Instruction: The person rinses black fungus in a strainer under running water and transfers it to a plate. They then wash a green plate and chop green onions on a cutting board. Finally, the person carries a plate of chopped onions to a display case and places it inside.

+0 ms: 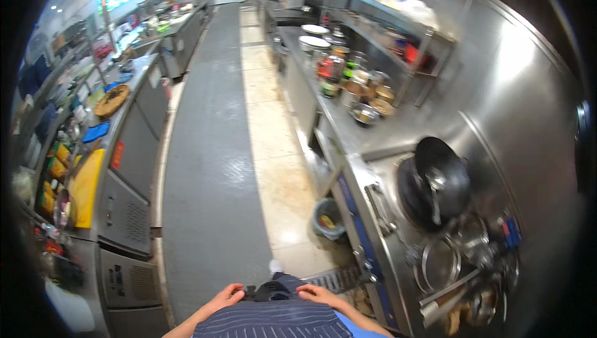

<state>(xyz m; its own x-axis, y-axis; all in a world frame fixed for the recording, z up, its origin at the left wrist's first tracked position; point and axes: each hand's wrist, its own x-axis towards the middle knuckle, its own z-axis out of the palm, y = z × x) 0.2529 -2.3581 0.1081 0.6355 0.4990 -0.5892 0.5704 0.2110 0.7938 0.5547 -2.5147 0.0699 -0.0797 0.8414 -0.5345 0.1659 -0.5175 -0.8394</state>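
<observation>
My left hand (227,297) hovers at waist height beside the dark striped apron (275,319), fingers a little apart and nothing visible in them. On the other side of the waist is my right hand (316,293), also loosely spread, with no object seen in it. Between them a black bundle of cloth or a pouch (271,290) shows at the front of the apron; I cannot tell whether either hand touches it. One white shoe (275,265) stands out ahead on the floor by the edge of the grey floor mat (210,174).
At right, a black wok (440,170) with a metal ladle (436,184) rests on the stove, near strainers (438,263). Below the counter is a lined waste bin (329,219). At left, the steel counter carries a yellow cutting board (88,188) and a round wooden board (112,101).
</observation>
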